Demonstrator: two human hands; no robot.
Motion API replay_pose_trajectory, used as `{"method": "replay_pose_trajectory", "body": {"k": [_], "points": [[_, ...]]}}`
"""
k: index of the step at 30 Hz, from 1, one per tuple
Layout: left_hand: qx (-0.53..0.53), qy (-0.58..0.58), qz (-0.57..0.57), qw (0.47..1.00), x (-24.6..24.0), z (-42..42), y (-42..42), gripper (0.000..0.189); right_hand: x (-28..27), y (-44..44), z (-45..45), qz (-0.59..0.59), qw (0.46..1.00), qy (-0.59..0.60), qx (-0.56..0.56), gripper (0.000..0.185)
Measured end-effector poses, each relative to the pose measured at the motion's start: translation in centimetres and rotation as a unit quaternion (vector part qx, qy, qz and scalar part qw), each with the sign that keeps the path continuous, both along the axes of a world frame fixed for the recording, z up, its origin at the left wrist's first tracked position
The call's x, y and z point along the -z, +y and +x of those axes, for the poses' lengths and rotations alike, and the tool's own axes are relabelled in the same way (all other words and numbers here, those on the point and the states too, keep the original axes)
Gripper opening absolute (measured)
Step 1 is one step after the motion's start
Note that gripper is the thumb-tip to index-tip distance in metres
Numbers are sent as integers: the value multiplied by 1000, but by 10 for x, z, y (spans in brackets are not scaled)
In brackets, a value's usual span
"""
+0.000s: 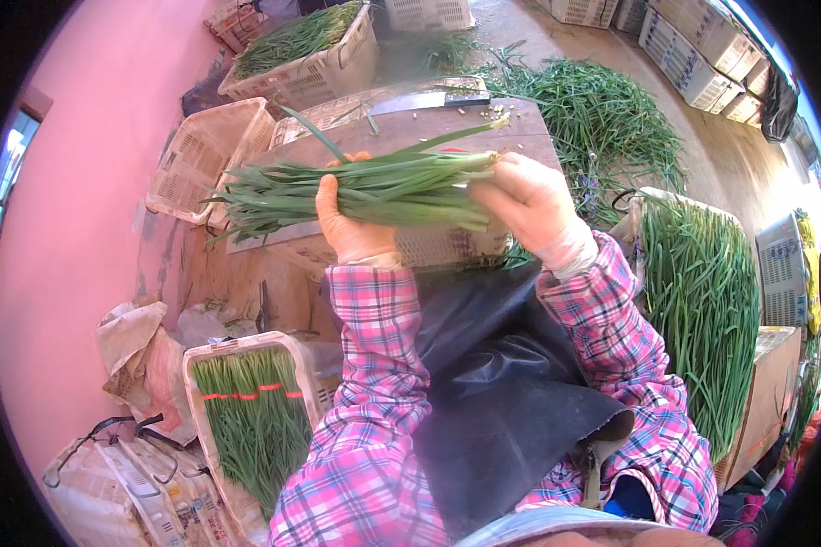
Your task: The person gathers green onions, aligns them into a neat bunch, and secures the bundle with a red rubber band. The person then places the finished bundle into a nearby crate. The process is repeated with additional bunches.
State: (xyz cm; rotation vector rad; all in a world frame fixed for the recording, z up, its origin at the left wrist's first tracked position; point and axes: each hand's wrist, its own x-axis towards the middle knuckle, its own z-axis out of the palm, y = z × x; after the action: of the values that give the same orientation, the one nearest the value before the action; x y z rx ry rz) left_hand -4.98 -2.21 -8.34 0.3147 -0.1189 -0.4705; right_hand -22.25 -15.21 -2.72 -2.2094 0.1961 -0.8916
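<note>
My left hand (356, 232), in an orange glove, grips a bunch of garlic chives (397, 188) around its middle, thumb on top. The leaf tips spread to the left and the pale stem ends lie to the right. With thumb and fingers together, my gloved right hand (530, 198) pinches at the stem ends; its fingertips are partly hidden. One stalk stands out above the bunch. Under the bunch is a wooden board (410, 130) on an upturned plastic crate (445, 246). At the board's far edge lies a large knife (424, 101), near small cut stem pieces.
A crate of loose chives (698, 308) stands at my right, and one of red-banded chives (253, 410) at my lower left. A heap of green leaves (602, 116) covers the floor beyond the board. A tilted empty crate (205, 157) sits by the pink wall (89, 205).
</note>
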Motion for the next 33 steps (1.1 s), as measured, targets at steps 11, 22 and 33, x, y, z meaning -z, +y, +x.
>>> {"method": "replay_pose_trajectory", "body": {"k": [11, 22, 33], "points": [[54, -118, -6, 992, 5, 0, 12, 39, -11, -26, -5, -112, 993, 7, -38, 25], [84, -24, -95, 992, 28, 31, 39, 40, 19, -174, -121, -219, 845, 223, 433, 27], [10, 13, 48, 999, 18, 17, 34, 42, -11, 6, -18, -75, 996, -22, -35, 21]]}}
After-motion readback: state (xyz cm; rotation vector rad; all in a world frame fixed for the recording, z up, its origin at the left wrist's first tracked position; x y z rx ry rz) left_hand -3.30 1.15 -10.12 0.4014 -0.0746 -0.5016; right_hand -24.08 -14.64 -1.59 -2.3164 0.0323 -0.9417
